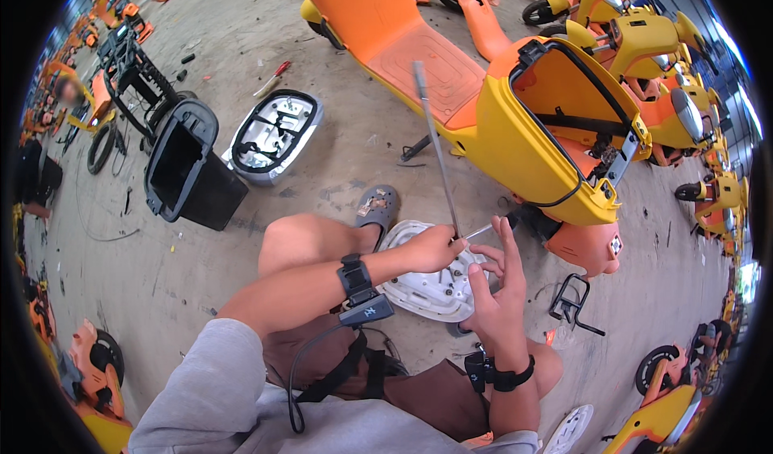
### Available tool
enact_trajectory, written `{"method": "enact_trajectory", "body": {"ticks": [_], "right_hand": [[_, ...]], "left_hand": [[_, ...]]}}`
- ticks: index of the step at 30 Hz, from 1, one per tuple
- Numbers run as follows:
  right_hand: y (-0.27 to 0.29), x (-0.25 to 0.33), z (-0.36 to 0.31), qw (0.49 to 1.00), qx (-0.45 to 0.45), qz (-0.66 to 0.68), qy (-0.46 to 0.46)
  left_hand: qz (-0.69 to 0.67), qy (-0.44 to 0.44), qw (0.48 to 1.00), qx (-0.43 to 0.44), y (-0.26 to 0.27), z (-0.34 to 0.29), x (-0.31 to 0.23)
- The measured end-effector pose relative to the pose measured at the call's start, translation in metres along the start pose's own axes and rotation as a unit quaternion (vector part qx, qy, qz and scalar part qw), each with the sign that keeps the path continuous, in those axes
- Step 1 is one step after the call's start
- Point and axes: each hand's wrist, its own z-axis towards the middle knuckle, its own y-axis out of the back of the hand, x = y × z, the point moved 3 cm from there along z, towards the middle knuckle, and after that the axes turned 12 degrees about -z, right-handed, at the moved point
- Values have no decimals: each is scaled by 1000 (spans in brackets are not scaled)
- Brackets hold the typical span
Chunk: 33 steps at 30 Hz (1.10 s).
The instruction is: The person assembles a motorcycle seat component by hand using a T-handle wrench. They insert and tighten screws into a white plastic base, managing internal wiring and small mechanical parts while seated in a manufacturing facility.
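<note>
My left hand [435, 249] is closed around a long metal rod tool [436, 144], which rises upward and ends in a thicker tip. A shorter bright metal shaft [481, 232] slants right from the same fist; whether the two are joined is hidden. My right hand [498, 293] is beside it, with fingers apart and raised and nothing visibly gripped. Below both hands a white oval plastic panel [419, 290] with several screw holes lies between my legs.
Ahead stands a yellow and orange scooter body [499, 124] with an open compartment. To the left are a black bin [211, 192], a white oval cover [310, 136] and a red-handled tool [281, 69]. A black metal bracket [573, 299] lies right. Several scooters line the edges.
</note>
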Motion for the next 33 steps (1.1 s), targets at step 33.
{"method": "enact_trajectory", "body": {"ticks": [33], "right_hand": [[56, -46, -46, 973, -93, -200, 63]], "left_hand": [[313, -4, 946, -89, 11, 1, 44]]}}
